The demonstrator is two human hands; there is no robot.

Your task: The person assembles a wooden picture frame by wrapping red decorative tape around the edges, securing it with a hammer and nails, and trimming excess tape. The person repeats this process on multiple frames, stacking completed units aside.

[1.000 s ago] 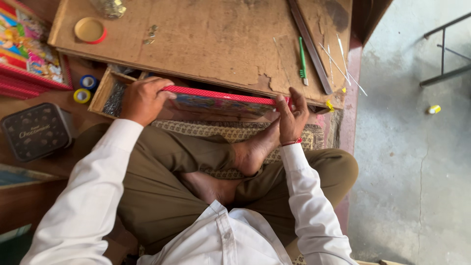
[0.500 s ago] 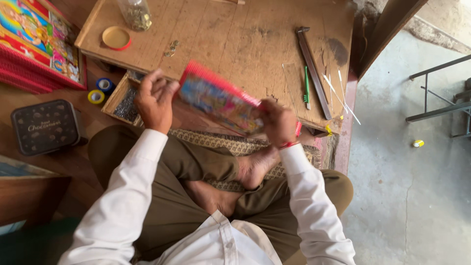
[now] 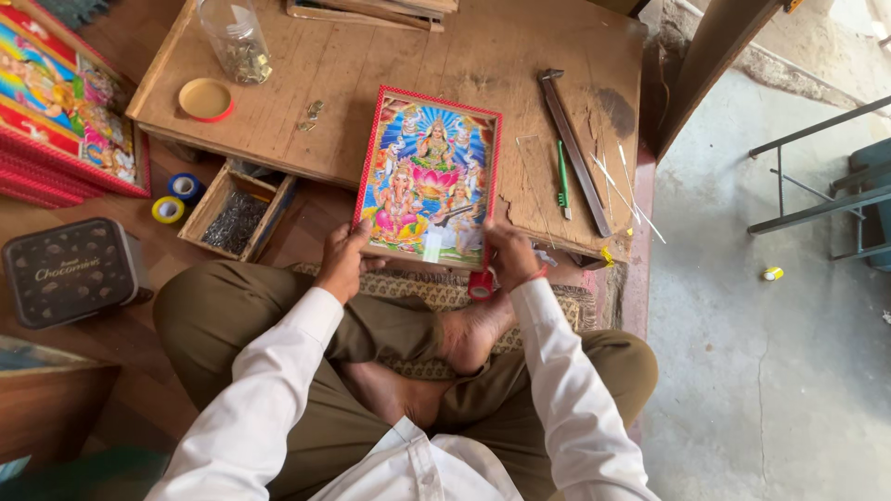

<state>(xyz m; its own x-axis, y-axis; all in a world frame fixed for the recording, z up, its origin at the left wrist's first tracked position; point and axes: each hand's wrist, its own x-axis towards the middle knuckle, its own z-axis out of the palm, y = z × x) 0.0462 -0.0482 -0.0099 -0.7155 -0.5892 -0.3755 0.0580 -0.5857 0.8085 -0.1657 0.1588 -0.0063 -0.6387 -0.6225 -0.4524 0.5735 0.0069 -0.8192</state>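
Both hands hold framed picture (seemingly flat).

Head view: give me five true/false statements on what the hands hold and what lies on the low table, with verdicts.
1. Both hands hold the framed picture by its near edge. True: the left hand and right hand each have a grip on it.
2. The picture lies face down. False: its colourful printed side faces up.
3. The clear jar on the wooden table has its lid on. False: the jar is open, and the red lid lies beside it.
4. A green pen lies next to the long metal tool. True.
5. The small wooden tray of nails sits on top of the table. False: it sits lower, beside the table's near edge.
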